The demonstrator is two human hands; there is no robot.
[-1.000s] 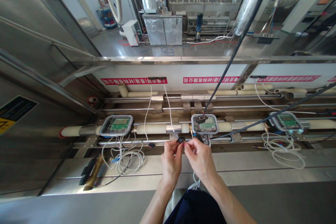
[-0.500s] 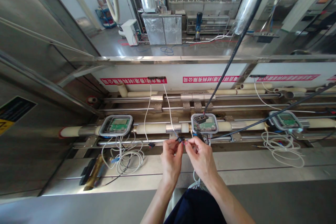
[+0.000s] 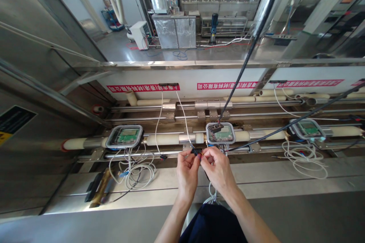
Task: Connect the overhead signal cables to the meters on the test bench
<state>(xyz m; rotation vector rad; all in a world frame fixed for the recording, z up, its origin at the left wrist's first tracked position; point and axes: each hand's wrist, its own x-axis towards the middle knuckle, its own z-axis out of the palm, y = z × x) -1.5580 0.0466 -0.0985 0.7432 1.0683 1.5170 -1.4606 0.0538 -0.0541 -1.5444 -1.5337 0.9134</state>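
Note:
My left hand [image 3: 186, 165] pinches a small black connector [image 3: 195, 151] at the end of a white cable [image 3: 184, 115] that hangs from the back panel. Close beside it, my right hand [image 3: 215, 165] has its fingertips pressed together on thin coloured wires [image 3: 201, 154] at the connector. Whether the wires sit inside the connector is hidden by my fingers. Just behind my right hand is a meter with a clear cover and green board [image 3: 221, 133]. A second white cable [image 3: 157, 129] hangs to the left, ending in a black connector [image 3: 163, 157].
Other meters stand on the pipe line at left [image 3: 124, 136] and right [image 3: 307, 129], with coiled white cables [image 3: 140, 174] below. A brass-coloured tool [image 3: 99, 191] lies on the metal ledge [image 3: 265, 180]. A black cable [image 3: 242, 72] slants down from above.
My hands stay together at the connector, with the right fingers shifted slightly at the wires. The whole view has moved a little.

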